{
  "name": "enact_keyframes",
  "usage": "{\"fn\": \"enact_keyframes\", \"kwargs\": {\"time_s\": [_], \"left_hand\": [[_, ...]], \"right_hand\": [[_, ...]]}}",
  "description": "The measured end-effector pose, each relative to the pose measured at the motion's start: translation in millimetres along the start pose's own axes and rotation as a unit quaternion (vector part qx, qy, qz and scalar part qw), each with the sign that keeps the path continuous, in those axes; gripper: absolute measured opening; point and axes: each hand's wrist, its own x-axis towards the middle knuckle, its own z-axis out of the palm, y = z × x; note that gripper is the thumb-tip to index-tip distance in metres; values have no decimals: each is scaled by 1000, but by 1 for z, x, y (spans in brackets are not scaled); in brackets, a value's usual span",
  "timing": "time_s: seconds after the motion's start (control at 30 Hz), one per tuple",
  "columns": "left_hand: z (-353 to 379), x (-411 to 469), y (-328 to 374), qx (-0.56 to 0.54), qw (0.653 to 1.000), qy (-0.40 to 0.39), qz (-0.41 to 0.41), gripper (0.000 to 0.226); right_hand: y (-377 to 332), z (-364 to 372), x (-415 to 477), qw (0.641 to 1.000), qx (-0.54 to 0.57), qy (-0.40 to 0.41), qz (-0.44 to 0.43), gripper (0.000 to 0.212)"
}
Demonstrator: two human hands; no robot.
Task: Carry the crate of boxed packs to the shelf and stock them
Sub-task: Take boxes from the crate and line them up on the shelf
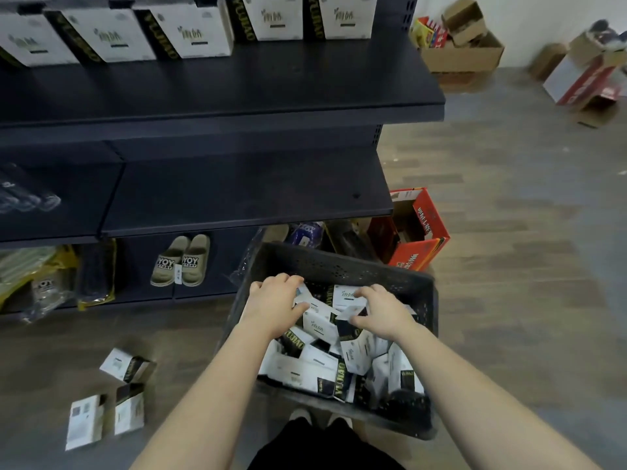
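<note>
A dark plastic crate (pixel 339 262) stands on the floor in front of me, full of several white-and-black boxed packs (pixel 305 364) lying in a jumble. My left hand (pixel 274 303) reaches into its far left part, fingers curled over a white pack (pixel 302 296). My right hand (pixel 380 310) is in the far middle, pinching the corner of another white pack (pixel 351 312). A row of the same packs (pixel 193 32) stands upright on the upper dark shelf (pixel 237 89). The middle shelf (pixel 251 195) is bare on the right.
Three boxed packs (pixel 125 362) lie on the floor to the left of the crate. Beige slippers (pixel 181 261) and bagged goods sit on the bottom shelf. A red carton (pixel 417 232) stands past the crate, and cardboard boxes (pixel 461 52) stand along the far wall.
</note>
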Motion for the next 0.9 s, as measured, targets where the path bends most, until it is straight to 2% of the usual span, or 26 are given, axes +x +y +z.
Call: {"fn": "enact_keyframes", "kwargs": {"time_s": [0.2,0.43,0.67,0.9], "left_hand": [[31,1,-28,-4,999,-35,-5,58],[89,9,-57,-17,998,-57,4,58],[146,18,-77,-42,996,-73,2,57],[171,21,-81,-54,996,-66,2,57]], "right_hand": [[-1,50,9,994,35,-97,34,75],[10,127,31,982,40,-174,60,76],[24,192,46,977,28,-202,61,90],[30,217,53,979,33,-197,44,95]]}}
